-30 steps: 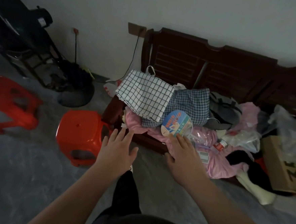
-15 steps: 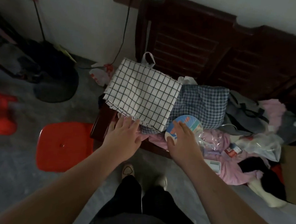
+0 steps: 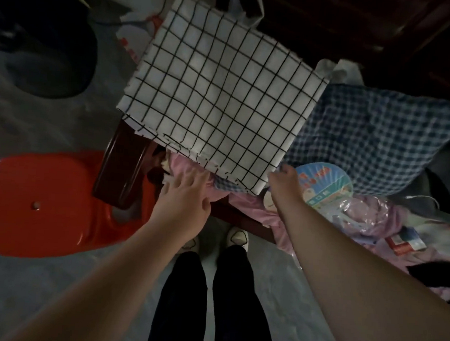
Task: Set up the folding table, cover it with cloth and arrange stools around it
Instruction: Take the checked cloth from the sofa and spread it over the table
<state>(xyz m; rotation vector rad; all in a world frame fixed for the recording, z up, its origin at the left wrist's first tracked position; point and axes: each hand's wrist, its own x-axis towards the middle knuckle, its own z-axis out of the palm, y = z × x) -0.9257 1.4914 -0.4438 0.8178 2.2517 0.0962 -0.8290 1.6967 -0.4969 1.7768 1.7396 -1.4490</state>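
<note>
A folded white cloth with a black grid [image 3: 219, 90] lies on top of a pile on a dark wooden bench [image 3: 120, 168]. My left hand [image 3: 184, 199] reaches to the cloth's near edge, its fingers spread and their tips on the pink fabric just under that edge. My right hand [image 3: 284, 179] is curled at the cloth's near right corner and pinches it. A red plastic stool [image 3: 43, 200] stands on the floor to the left, touching the bench end. No folding table is in view.
A blue gingham cushion [image 3: 375, 138], a round paper fan [image 3: 321, 182], pink fabric [image 3: 256, 207], plastic wrap and small boxes crowd the bench. A dark round fan base [image 3: 48, 51] sits on the grey floor at upper left. My legs and shoes [image 3: 238, 235] stand against the bench.
I have stepped and leaned closer to the bench. Both hands moved forward to the checked cloth's near edge, and the right hand closed on its corner.
</note>
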